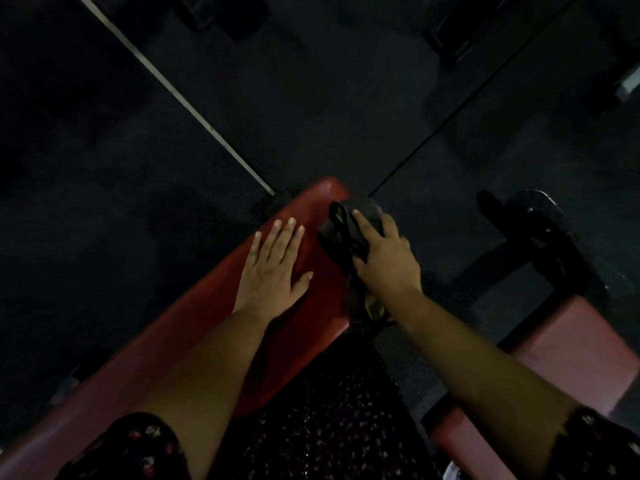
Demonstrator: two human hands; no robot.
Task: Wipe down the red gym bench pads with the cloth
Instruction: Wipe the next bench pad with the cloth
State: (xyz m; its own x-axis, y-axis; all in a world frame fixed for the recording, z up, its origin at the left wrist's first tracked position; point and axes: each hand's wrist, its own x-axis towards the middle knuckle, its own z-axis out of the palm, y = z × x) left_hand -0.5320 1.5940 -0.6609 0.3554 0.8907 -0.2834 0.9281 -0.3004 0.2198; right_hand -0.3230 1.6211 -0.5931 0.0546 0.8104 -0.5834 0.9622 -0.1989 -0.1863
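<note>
Two red pads show over the dark rubber floor (pixel 311 98), which a pale strip (pixel 166 84) crosses on a slant. The long bench pad (pixel 194 327) runs from the near left corner out to a rounded far end. A paler second pad (pixel 571 341) sits well apart on the right, with a black metal frame (pixel 540 237) beyond it. The person's left hand (pixel 273 271) lies flat on the long pad near its far end, fingers straight and spread, holding nothing. The right hand (pixel 384 261) grips the dark cloth (pixel 341 233), forefinger stretched along it and the other fingers curled over, pressing it against the long pad's right edge, close to the far end.
</note>
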